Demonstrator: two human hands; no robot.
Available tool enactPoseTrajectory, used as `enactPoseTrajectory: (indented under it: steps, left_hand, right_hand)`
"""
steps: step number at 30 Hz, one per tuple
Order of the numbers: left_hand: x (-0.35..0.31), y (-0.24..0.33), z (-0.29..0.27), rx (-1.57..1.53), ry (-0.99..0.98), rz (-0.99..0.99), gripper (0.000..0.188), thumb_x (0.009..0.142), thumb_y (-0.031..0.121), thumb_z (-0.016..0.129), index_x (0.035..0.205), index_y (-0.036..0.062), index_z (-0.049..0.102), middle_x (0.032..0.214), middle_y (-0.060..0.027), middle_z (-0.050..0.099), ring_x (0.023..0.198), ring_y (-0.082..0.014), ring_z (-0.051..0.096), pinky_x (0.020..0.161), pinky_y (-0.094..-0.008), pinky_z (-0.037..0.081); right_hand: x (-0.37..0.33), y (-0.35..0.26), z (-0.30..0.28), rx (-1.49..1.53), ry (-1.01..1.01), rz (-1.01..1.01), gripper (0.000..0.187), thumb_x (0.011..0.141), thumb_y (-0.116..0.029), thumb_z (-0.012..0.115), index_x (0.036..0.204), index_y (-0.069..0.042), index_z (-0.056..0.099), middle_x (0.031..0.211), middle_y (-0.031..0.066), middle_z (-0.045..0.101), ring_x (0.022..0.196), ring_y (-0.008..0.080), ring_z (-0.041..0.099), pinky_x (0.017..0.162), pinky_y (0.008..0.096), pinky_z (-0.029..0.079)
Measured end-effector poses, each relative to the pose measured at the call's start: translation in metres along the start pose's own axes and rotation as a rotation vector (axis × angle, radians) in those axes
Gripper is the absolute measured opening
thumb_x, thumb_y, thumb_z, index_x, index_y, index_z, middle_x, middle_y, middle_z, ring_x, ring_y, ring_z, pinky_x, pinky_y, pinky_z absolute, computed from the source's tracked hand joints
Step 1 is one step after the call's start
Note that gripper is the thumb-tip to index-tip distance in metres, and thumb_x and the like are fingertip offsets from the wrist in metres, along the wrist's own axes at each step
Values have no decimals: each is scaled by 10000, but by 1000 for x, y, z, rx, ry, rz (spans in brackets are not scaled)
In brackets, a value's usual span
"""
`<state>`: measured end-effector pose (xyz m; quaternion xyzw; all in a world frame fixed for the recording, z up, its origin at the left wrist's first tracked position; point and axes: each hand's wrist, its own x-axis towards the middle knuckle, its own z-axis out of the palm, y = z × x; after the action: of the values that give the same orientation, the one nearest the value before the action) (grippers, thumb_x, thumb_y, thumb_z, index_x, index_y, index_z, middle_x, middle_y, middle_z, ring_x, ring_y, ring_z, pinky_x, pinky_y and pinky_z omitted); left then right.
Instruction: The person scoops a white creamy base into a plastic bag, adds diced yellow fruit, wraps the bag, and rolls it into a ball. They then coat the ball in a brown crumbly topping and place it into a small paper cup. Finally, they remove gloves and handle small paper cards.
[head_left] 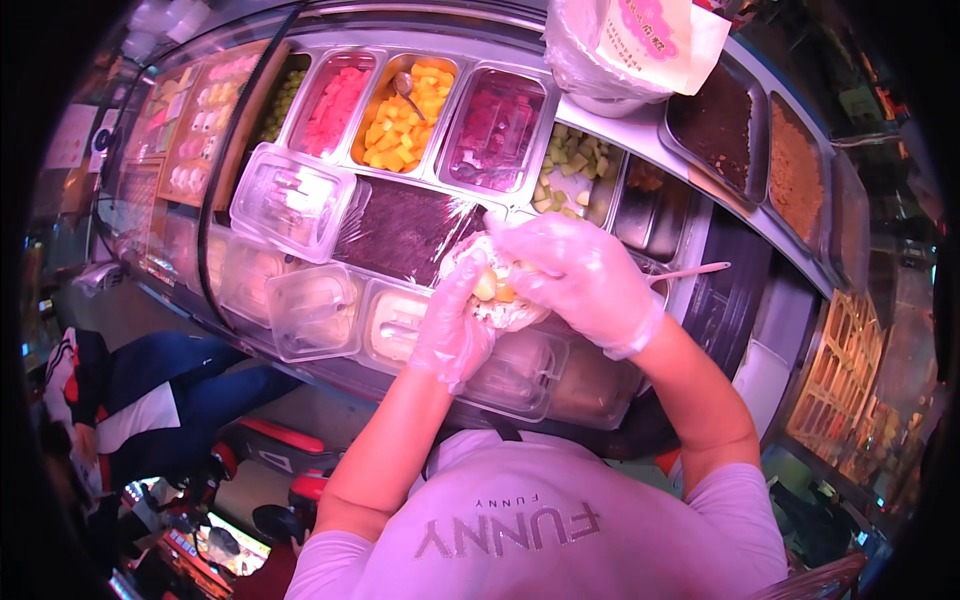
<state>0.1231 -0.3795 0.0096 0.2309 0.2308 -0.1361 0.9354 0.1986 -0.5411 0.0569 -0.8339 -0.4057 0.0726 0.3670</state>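
Both of my hands wear clear plastic gloves and meet over the food pans. Resting in my left hand (452, 325) is a pale, dark-speckled food wrap (508, 316), its near side cupped by the fingers. Yellow and pale fruit chunks (492, 287) show in its middle. From the right, my right hand (585, 275) closes over the wrap's upper edge, fingertips bent down onto it. Those fingers hide part of the filling. Just behind my left hand lies a pan of dark purple filling (405, 222), partly covered with cling film.
Behind are pans of diced mango (425, 100) with a spoon, pink cubes (338, 105), dark red pieces (500, 110) and green chunks (575, 165). Lidded clear boxes (315, 310) line the near side. A pink-handled utensil (700, 270) sticks out rightward. A person (150, 390) is at left.
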Motion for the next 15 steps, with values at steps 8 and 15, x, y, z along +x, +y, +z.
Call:
enactPoseTrajectory:
  steps: [8, 15]
  left_hand:
    - [-36, -16, -26, -251, -16, 52, 495, 1007, 481, 579, 1314, 95, 532, 1238, -77, 634, 1156, -221, 629, 1007, -403, 535]
    - [-59, -2, -49, -127, -29, 50, 477, 1015, 479, 564, 1321, 115, 532, 1297, -76, 615, 1201, -221, 607, 1059, -403, 496]
  right_hand:
    - [-54, -59, 79, -197, 317, 116, 513, 939, -131, 632, 1416, 24, 522, 1437, 255, 515, 1334, 406, 505, 1118, 499, 385]
    - [-48, -107, 90, -211, 19, 259, 767, 961, -372, 576, 1513, 89, 309, 1557, 273, 360, 1477, 469, 266, 1194, 605, 166]
